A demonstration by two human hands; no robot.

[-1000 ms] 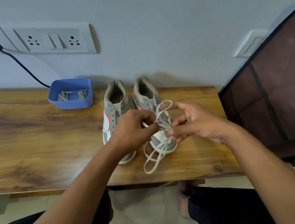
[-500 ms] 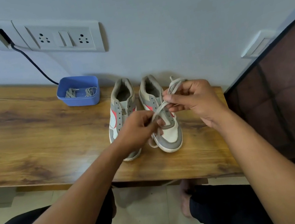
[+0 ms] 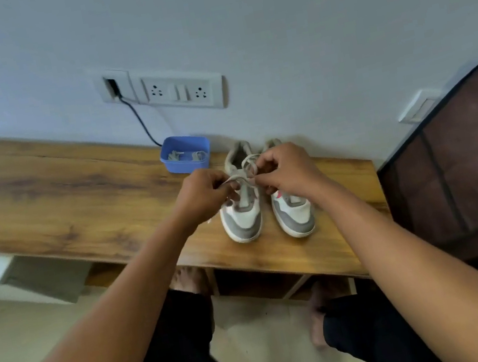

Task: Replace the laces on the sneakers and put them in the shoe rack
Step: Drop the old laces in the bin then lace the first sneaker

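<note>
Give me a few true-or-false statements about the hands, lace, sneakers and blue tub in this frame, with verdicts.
1. The left hand and right hand both pinch the lace above the sneakers. True.
2. The blue tub stands on the table near the wall. True.
3. The blue tub is empty. False: it holds pale bundled laces.
4. The sneakers sit on the floor. False: they stand side by side on the table.
</note>
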